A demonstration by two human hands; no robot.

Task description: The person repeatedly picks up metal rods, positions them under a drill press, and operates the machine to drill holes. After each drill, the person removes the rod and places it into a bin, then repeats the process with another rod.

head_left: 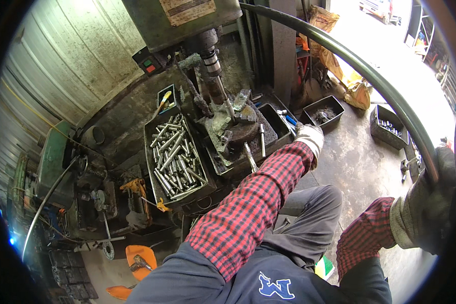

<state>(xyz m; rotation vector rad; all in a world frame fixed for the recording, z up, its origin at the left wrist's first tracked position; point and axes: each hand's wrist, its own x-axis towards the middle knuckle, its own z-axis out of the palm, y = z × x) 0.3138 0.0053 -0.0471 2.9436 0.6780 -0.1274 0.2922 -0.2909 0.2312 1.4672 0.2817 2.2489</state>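
My right hand (430, 205), in a glove with a dark palm, is closed round the lower end of a long dark lever (359, 61). This lever arches from the drill press (187, 20) at the top across to the right. My left hand (309, 138), in a pale glove, is at the right edge of a narrow black tray (275, 120), close to a blue-handled tool (290, 120). Its fingers are mostly hidden. Below the drill's spindle (212, 63), a drill bit (229, 107) meets a wet, chip-covered fixture (238, 130). A metal pin (262, 139) stands out beside the fixture.
Left of the press, a bin (207, 190) is heaped with steel pins. A yellow-handled brush (163, 101) leans by a small box. A black tray of shavings (334, 120) and a bin of metal parts (389, 133) sit on the floor at right. Orange pieces (141, 256) lie lower left.
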